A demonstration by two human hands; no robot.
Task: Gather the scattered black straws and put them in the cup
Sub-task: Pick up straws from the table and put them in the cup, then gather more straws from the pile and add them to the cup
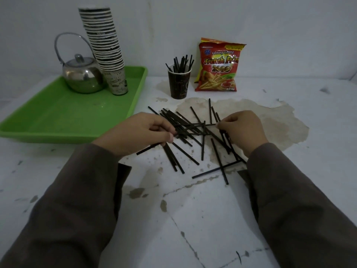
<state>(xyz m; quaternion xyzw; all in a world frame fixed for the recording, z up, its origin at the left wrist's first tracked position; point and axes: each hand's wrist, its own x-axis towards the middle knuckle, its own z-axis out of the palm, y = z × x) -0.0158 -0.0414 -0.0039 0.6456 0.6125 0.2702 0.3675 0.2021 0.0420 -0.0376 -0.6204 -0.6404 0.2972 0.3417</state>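
Several black straws [190, 130] lie scattered and crossed on the white table between my hands. My left hand [139, 133] has its fingers curled round a few straws at the pile's left side, one end sticking out below the palm. My right hand [242, 130] pinches straws at the pile's right side. A dark brown paper cup [178, 84] stands upright behind the pile with several black straws in it.
A green tray [63, 115] at the left carries a steel teapot [83, 76] and a tall stack of paper cups [108, 49]. A red French fries snack bag [219, 66] leans on the wall right of the cup. The table surface is stained and peeling.
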